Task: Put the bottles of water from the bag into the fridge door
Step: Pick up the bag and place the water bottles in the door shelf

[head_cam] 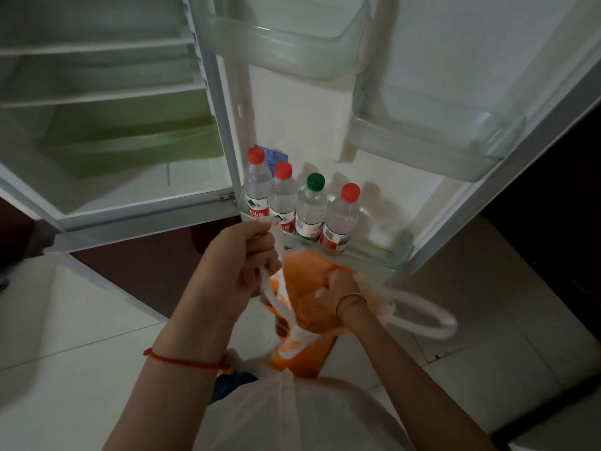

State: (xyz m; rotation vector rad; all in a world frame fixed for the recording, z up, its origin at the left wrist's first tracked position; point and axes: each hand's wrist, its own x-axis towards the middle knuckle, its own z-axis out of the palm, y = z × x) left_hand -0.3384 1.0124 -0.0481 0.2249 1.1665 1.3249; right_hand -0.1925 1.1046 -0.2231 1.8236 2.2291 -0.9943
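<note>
- Down at the middle of the view, the left hand (pixel 240 255) is closed tight around one white handle (pixel 271 292) of the bag (pixel 309 271), holding it up at about 9 o'clock from the bag's mouth.
- The right hand (pixel 331 288) sits at 3 o'clock of that mouth, fingers curled and clutching the bag's orange side; what lies inside the bag is hidden.
- The bag's other handle (pixel 422 315) hangs free as a loop towards 3 o'clock, beyond the right wrist.
- At 12 o'clock from the hands, four bottles of water (pixel 283 196) stand upright in a row in the lowest door shelf (pixel 387 252) of the open fridge door (pixel 309 118), close side by side.
- Three have red caps; the green-capped bottle (pixel 311 206) is third from the left.
- The shelf has bare room at its 3 o'clock end.
- Two clear upper door shelves (pixel 439 148) sit towards 12 and 2 o'clock.
- At 10 o'clock the fridge stands open, with a green drawer (pixel 130 141) under its white racks.
- A red string (pixel 182 361) circles the left wrist and a gold bangle (pixel 349 301) the right.
- Pale floor tiles (pixel 65 320) fill the view towards 6 o'clock.
</note>
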